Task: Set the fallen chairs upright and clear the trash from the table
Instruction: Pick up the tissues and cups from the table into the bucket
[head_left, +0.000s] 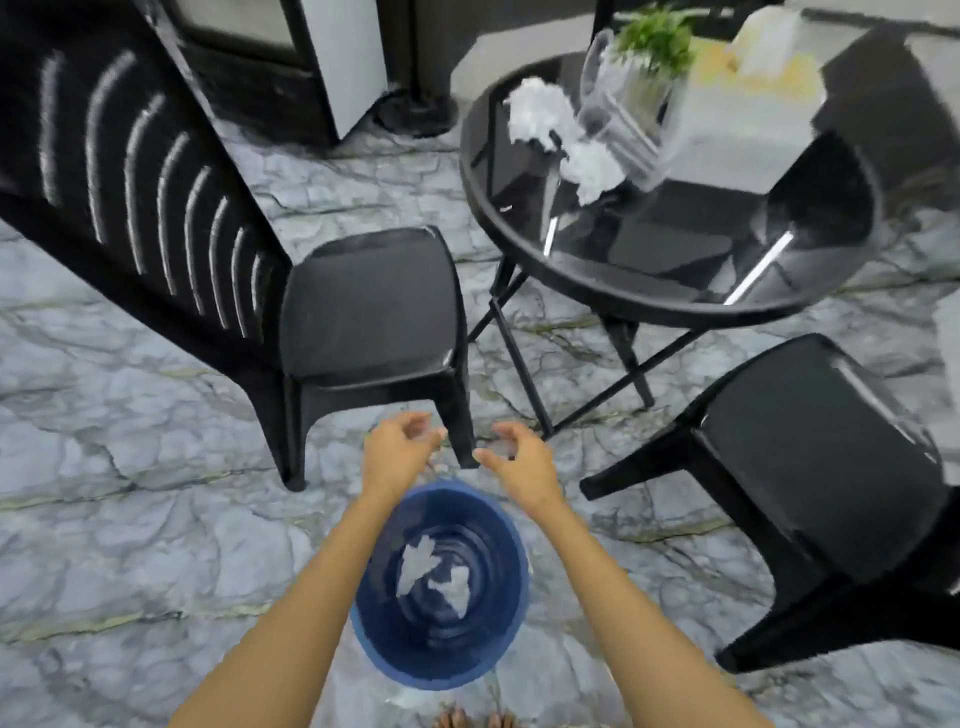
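A blue bin (439, 670) stands on the floor below me with two crumpled white papers (434, 574) inside. My left hand (400, 447) and my right hand (514, 462) hover just above its far rim, fingers apart and holding nothing. One black chair (363, 312) stands upright ahead on the left. A second black chair (810, 467) stands upright on the right. On the round black glass table (649, 275) lie two more crumpled white papers (535, 111), (592, 169).
On the table there are also a clear container (618, 104), a green plant (657, 36) and a white box (743, 119). A dark cabinet (270, 57) stands at the back left. The floor is grey marble (130, 467).
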